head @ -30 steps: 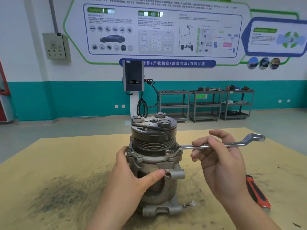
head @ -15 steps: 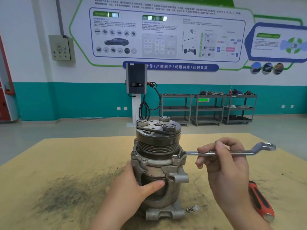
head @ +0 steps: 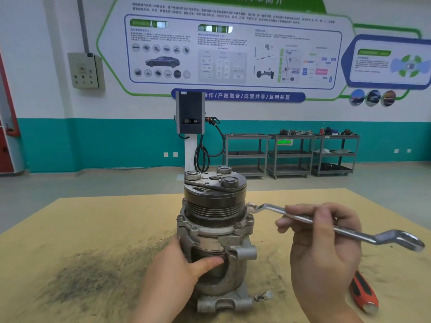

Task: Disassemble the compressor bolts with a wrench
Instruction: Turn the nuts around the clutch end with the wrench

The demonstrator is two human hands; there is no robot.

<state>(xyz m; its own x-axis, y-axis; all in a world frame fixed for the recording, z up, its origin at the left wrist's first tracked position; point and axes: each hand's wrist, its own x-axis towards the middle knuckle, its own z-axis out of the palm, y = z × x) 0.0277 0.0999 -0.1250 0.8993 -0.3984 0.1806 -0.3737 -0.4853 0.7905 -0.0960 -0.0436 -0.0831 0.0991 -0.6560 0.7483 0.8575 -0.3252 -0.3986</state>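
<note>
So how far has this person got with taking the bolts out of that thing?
Not far, by the look of it. Done: nothing clearly; several bolts still sit around the compressor rim, and I see none lying loose. In hand: the left hand steadies the body while the right hand holds the wrench, its far end at a bolt on the right rim. Left: loosening and removing them all.

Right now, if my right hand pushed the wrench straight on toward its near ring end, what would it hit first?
Probably the grey ribbed compressor pulley: the silver wrench in the right hand ends just beside it, above a flange bolt. Depth is unclear.
</note>
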